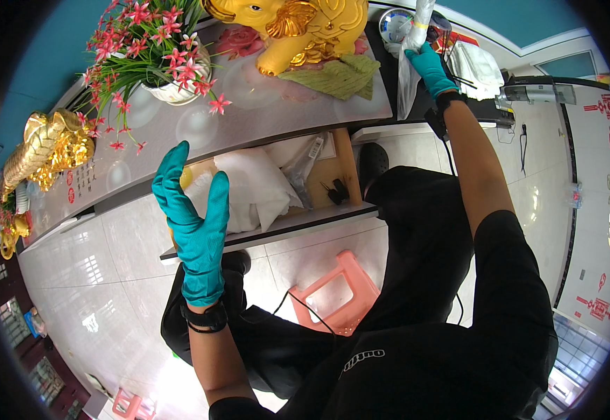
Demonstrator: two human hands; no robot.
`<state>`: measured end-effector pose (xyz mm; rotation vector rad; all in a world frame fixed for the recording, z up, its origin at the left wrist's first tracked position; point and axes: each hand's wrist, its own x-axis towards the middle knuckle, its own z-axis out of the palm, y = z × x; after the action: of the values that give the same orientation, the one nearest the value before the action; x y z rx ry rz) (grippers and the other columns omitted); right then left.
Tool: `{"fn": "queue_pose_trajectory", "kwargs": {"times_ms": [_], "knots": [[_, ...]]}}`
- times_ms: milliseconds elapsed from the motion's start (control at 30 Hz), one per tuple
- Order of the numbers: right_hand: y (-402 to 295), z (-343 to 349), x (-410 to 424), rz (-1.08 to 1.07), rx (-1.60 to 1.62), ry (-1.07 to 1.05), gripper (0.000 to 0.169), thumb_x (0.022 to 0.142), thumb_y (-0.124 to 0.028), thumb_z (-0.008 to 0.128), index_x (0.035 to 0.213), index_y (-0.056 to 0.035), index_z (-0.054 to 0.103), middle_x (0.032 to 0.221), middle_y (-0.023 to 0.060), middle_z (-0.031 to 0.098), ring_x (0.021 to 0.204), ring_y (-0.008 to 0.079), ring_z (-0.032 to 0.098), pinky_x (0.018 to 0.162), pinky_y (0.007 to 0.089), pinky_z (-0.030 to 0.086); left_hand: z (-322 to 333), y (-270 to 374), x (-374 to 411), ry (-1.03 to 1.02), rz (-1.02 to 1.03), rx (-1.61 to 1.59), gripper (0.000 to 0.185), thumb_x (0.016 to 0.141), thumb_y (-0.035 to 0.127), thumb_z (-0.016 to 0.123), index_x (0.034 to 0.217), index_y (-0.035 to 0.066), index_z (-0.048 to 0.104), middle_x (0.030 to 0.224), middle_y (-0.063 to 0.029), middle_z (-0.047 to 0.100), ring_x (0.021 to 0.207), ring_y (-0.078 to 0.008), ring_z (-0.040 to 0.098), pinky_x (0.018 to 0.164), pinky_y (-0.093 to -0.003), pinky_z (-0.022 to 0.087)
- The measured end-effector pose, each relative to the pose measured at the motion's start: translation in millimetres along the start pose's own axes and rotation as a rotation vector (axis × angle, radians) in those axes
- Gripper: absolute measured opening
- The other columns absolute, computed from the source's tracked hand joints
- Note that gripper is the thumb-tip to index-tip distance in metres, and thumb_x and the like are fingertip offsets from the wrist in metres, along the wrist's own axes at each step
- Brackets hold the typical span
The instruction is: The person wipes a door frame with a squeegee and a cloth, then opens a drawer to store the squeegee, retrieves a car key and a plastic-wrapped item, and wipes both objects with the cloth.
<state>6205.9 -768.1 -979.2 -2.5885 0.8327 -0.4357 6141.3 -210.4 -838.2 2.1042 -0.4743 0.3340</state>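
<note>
My left hand (194, 231), in a teal rubber glove, is raised in front of an open drawer (349, 168) with its fingers apart and nothing in them. Inside the drawer lie crumpled white sheets (255, 184), a clear plastic packet (305, 163) with a printed code, and a black key fob (338, 191). At the upper right, my right hand (431, 68), gloved alike, grips a roll of whitish plastic film (417, 34) with a yellow band. A loose end of the film hangs below the hand. Its core and far end are out of view.
A golden elephant figurine (331, 21) stands on the cabinet top beside a green cloth (336, 77). Left of it is a potted plant (173, 94) with pink flowers. A folded white towel (475, 68) and a handheld vacuum (538, 93) lie right. A pink stool (357, 273) stands below.
</note>
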Motion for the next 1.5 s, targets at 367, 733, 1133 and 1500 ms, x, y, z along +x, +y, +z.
{"fn": "queue_pose_trajectory", "kwargs": {"times_ms": [367, 733, 1133, 1500], "knots": [[-7, 0, -8, 0.011, 0.067, 0.05, 0.05, 0.073, -0.035, 0.066, 0.111, -0.006, 0.051, 0.103, 0.0198, 0.06, 0.095, 0.0364, 0.058, 0.082, 0.0408, 0.046, 1, -2, 0, 0.005, 0.025, 0.031, 0.049, 0.076, 0.006, 0.066, 0.119, 0.005, 0.044, 0.121, -0.0105, 0.046, 0.111, -0.0239, 0.045, 0.095, -0.0348, 0.034], [-6, -1, -7, 0.047, 0.057, 0.039, 0.051, 0.072, -0.035, 0.067, 0.112, -0.0064, 0.051, 0.103, 0.0188, 0.061, 0.096, 0.0357, 0.058, 0.082, 0.0403, 0.046, 1, 0, 0, 0.001, 0.025, 0.027, 0.049, 0.075, 0.005, 0.066, 0.119, 0.005, 0.046, 0.119, -0.01, 0.047, 0.11, -0.0235, 0.045, 0.093, -0.0342, 0.036], [-5, 1, -8, 0.052, 0.094, 0.07, 0.052, 0.071, -0.035, 0.068, 0.112, -0.0077, 0.052, 0.103, 0.0174, 0.061, 0.096, 0.0345, 0.058, 0.082, 0.0396, 0.046, 2, 2, 0, -0.006, 0.025, 0.022, 0.049, 0.075, 0.005, 0.067, 0.119, 0.005, 0.045, 0.12, -0.0103, 0.047, 0.11, -0.0234, 0.045, 0.093, -0.0341, 0.035], [-9, 0, -13, 0.038, 0.068, 0.09, 0.048, 0.075, -0.036, 0.066, 0.111, -0.0065, 0.052, 0.102, 0.0163, 0.062, 0.092, 0.0329, 0.06, 0.078, 0.0387, 0.048, 0, 0, 0, 0.012, 0.018, 0.002, 0.047, 0.076, 0.005, 0.066, 0.118, 0.005, 0.044, 0.12, -0.0107, 0.047, 0.112, -0.0233, 0.045, 0.095, -0.0342, 0.034]]}}
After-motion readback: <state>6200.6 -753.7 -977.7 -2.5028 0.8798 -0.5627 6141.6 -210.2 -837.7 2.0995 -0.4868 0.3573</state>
